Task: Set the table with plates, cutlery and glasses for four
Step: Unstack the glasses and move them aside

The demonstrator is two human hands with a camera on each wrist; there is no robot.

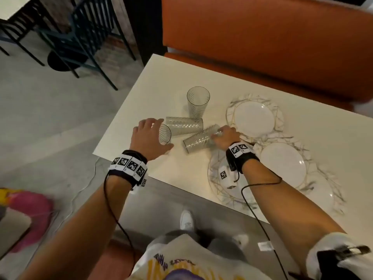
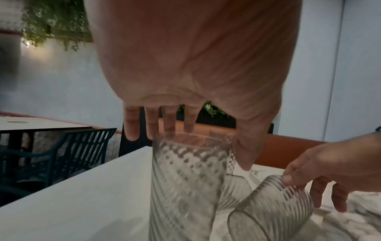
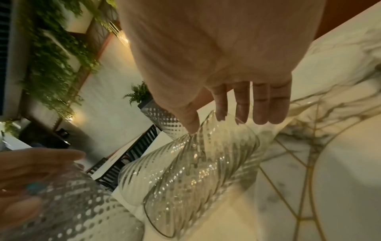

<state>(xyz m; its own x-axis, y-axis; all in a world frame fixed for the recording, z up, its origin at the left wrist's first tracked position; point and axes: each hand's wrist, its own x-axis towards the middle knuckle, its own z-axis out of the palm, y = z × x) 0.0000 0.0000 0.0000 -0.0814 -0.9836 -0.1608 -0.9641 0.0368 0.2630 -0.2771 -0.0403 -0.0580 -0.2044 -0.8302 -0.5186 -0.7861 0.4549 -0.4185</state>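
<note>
Three ribbed glasses lie tipped on the white table (image 1: 141, 93) near the middle of the head view, and a fourth, the upright glass (image 1: 197, 102), stands just above them. The left lying glass (image 1: 167, 132) points its mouth toward the lower left; the left hand (image 1: 149, 138) cups over that mouth, fingers and thumb spread either side of the rim. Whether they already press the glass or only bracket it, I cannot tell; the left wrist view shows fingertips (image 2: 169, 128) at the rim. The right lying glass (image 1: 199, 139) sits at centre, its base end pinched by the right hand (image 1: 225, 137); the right wrist view shows thumb and fingers (image 3: 241, 107) closed on that end.

The step in hand looks like righting the fallen glasses. To do it well, take each glass round the wall rather than the lip, tip it up on its base edge, and keep the two apart so they do not knock. The middle lying glass (image 1: 184, 124) touches both neighbours and may roll once they lift.

To the right, white plates (image 1: 253, 118) rest on marbled, gold-lined chargers (image 1: 280, 110), some overlapping. I see no cutlery. An orange bench (image 1: 262, 37) fills the upper right.
</note>
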